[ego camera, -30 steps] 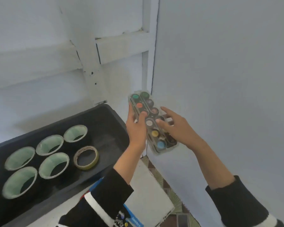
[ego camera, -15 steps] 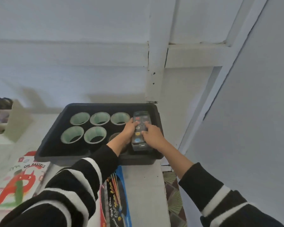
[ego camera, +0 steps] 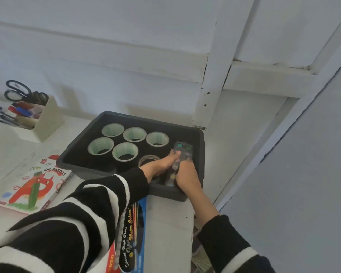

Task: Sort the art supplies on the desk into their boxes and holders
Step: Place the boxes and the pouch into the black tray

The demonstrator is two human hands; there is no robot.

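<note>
A long watercolour palette (ego camera: 182, 152) with round paint pans lies inside the black tray (ego camera: 81, 154) along its right wall. My left hand (ego camera: 165, 161) grips its left edge, and my right hand (ego camera: 186, 174) grips its near right side. Several pale green tape rolls (ego camera: 125, 152) stand in the tray's middle and back. A brownish tape roll (ego camera: 149, 159) is partly hidden behind my left wrist.
An oil pastels box (ego camera: 34, 186) lies on the white desk at left. A blue water colour box (ego camera: 135, 239) lies under my left sleeve. A cream holder (ego camera: 47, 119) with scissors and pens stands at the back left. The desk's right edge drops off beside the tray.
The palette went from held up in the air against the wall down into the tray's right side. Both hands stayed on it and have lowered it further since half a second ago.
</note>
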